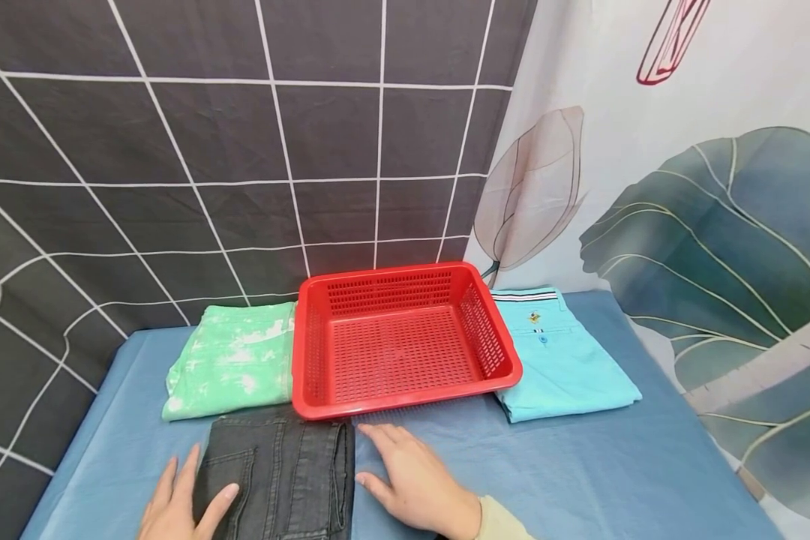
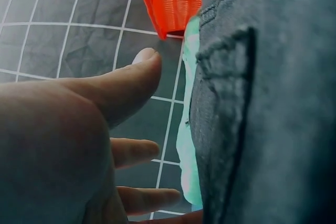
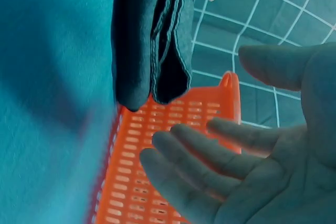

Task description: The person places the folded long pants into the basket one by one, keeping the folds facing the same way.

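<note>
Folded dark grey jeans (image 1: 277, 472) lie in front of a red plastic basket (image 1: 405, 401), with a back pocket facing up. My left hand (image 1: 187, 501), fingers spread, is at the left edge of the jeans, its thumb over the pocket. On the other side my right hand (image 1: 418, 476) hovers with straight fingers just off the folded right edge. The right wrist view shows the layered edge of the jeans (image 3: 139, 40) beside my open palm (image 3: 273, 182). In the left wrist view, the pocket side of the jeans (image 2: 226, 103) stands next to my thumb.
A folded green and white garment (image 1: 236, 360) lies left of the basket, partly behind the jeans. Folded light blue trousers (image 1: 567, 360) lie to its right, tucked against the basket's side. A blue cloth (image 1: 580, 472) covers the table, which meets a dark gridded curtain (image 1: 209, 135) at the back.
</note>
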{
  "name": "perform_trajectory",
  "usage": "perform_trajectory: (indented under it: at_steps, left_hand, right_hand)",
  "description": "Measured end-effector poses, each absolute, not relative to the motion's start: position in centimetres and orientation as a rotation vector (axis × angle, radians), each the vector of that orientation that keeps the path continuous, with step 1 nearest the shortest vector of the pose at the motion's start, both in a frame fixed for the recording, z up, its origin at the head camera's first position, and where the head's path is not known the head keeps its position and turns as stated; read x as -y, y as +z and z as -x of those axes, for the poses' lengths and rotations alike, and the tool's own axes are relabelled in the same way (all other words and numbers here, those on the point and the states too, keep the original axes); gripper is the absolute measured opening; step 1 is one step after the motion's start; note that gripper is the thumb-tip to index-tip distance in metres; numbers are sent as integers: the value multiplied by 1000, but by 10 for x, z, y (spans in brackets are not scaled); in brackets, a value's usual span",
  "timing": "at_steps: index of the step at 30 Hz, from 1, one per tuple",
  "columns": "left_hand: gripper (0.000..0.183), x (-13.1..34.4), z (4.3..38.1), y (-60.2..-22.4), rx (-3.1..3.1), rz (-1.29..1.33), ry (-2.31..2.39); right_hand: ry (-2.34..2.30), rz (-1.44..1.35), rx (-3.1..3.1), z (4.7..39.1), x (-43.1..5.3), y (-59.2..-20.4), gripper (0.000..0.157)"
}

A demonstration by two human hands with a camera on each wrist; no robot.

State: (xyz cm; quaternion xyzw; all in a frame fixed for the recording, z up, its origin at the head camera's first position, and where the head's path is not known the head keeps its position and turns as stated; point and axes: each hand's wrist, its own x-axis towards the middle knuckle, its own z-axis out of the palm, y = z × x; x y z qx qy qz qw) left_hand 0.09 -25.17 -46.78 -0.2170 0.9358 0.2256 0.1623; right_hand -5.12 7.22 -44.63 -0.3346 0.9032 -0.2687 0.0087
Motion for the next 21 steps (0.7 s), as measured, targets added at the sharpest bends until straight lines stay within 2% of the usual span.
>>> perform_trajectory:
  at_steps: [13,16,21]
  left_hand:
    - [96,252,-11,-479,-2710,692,640]
    - [103,255,-11,-483,-2703,687,633]
    - [125,259,-11,-493,-2688,686,622]
  right_hand:
    - [-951,787,-2707,50,-64,-451,66]
    - [-1000,735,-2655,51,-62,-453,68]
    - [-1074,689,-2586,51,-59,-455,72]
